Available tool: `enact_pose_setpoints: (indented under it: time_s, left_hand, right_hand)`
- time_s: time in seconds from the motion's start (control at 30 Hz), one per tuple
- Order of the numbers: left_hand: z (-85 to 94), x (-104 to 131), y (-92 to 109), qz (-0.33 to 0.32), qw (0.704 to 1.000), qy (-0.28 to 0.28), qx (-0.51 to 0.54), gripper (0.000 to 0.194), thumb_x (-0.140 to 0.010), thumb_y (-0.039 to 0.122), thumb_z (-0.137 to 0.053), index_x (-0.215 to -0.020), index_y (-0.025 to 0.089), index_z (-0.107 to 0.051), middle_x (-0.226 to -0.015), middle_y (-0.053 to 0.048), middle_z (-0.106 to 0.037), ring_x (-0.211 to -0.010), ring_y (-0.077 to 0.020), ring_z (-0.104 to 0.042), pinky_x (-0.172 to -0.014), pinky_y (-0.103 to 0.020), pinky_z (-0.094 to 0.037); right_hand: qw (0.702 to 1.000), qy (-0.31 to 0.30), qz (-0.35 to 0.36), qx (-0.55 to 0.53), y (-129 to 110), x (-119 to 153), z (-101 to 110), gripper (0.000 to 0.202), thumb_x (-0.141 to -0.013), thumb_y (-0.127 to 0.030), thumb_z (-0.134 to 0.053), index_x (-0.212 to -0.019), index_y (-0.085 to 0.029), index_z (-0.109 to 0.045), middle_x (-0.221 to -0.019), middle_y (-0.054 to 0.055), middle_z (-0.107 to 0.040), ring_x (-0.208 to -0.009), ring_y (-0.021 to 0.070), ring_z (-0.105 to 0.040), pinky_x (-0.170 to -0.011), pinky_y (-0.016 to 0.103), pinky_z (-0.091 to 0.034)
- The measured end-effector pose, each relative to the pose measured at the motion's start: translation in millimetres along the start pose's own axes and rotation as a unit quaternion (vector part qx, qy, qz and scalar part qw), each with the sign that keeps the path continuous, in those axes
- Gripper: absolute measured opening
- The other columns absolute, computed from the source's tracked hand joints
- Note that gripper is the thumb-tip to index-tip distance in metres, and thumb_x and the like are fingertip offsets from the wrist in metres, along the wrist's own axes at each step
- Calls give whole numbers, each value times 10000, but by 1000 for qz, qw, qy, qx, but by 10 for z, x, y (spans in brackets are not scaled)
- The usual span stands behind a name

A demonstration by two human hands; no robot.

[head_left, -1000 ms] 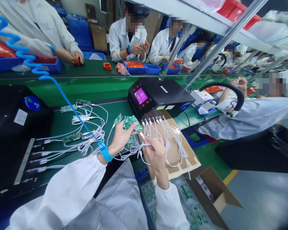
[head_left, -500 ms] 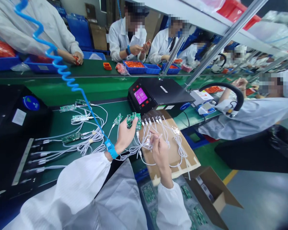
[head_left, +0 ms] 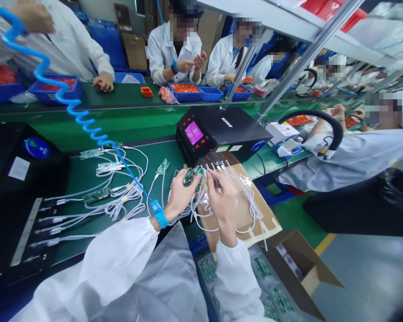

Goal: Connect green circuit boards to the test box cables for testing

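Note:
Green circuit boards (head_left: 189,177) are gripped in my left hand (head_left: 180,195), which wears a blue wrist strap (head_left: 159,213) with a coiled cord. My right hand (head_left: 220,195) is closed, its fingertips pinched at the right edge of those boards; what it pinches is too small to make out. White cables (head_left: 204,206) run below and between both hands, over a brown cardboard sheet (head_left: 243,205). Left of my left hand, a small green board (head_left: 163,167) lies on the green mat, with a white cable at its lower end.
A black device with a lit screen (head_left: 194,133) stands behind my hands. Another black device (head_left: 16,179) is at the left, beside cabled boards (head_left: 99,195). An open carton (head_left: 300,268) stands lower right. People in white coats work across the bench.
My right hand has moved up to the boards, and its fingertips now meet their edge. The boards have tilted in my left hand. Across the bench, a person's hand has lifted at upper left.

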State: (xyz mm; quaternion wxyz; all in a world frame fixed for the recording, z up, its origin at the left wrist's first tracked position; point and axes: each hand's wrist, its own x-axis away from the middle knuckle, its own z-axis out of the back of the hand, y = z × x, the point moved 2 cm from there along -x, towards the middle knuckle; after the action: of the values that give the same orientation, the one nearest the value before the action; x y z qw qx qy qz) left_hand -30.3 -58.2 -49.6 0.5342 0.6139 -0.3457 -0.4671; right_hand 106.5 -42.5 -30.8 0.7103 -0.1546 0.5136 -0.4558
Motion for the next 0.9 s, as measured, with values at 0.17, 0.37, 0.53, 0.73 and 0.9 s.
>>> enact_pose_setpoints:
  time_s: [0.17, 0.37, 0.53, 0.73, 0.9]
  left_hand:
    - [-22, 12, 18, -34, 999, 2, -20, 229, -935, 380, -704, -863, 163, -698, -853, -27, -654, -816, -171, -616, -784, -274, -466]
    - [-62, 36, 33, -61, 998, 1, -13, 183, -942, 336, -698, -884, 163, -718, -852, -18, -623, -819, -156, -619, -784, -254, -492]
    - [-57, 43, 39, -62, 998, 0, -11, 153, -939, 309, -701, -919, 161, -730, -904, -36, -663, -869, -165, -649, -816, -254, -519]
    - [-46, 50, 31, -57, 998, -11, -5, 159, -942, 276, -698, -1033, 170, -772, -1006, -54, -698, -969, -174, -679, -893, -269, -533]
    - [-48, 51, 21, -59, 998, -13, 6, 153, -947, 279, -702, -1027, 177, -783, -1088, -75, -716, -1062, -195, -684, -963, -301, -535]
  right_hand:
    - [999, 35, 26, 15, -18, -15, 7, 220, -1017, -350, -606, -1065, -211, -769, -947, 54, -792, -770, 173, -705, -748, 334, -584]
    - [999, 45, 13, -9, -3, -12, 1, 160, -996, -317, -635, -1041, -212, -747, -960, 52, -785, -841, 181, -736, -786, 336, -604]
    - [999, 37, 2, -20, 14, -2, -13, 153, -991, -310, -636, -1043, -213, -743, -964, 51, -780, -843, 183, -731, -803, 347, -598]
    - [999, 24, -28, -40, 61, 2, -37, 166, -990, -342, -640, -1040, -218, -737, -991, 55, -772, -872, 185, -734, -806, 345, -610]
    - [997, 12, -52, -53, 91, -3, -48, 177, -986, -362, -637, -1029, -219, -732, -1010, 62, -765, -883, 188, -732, -809, 356, -617]
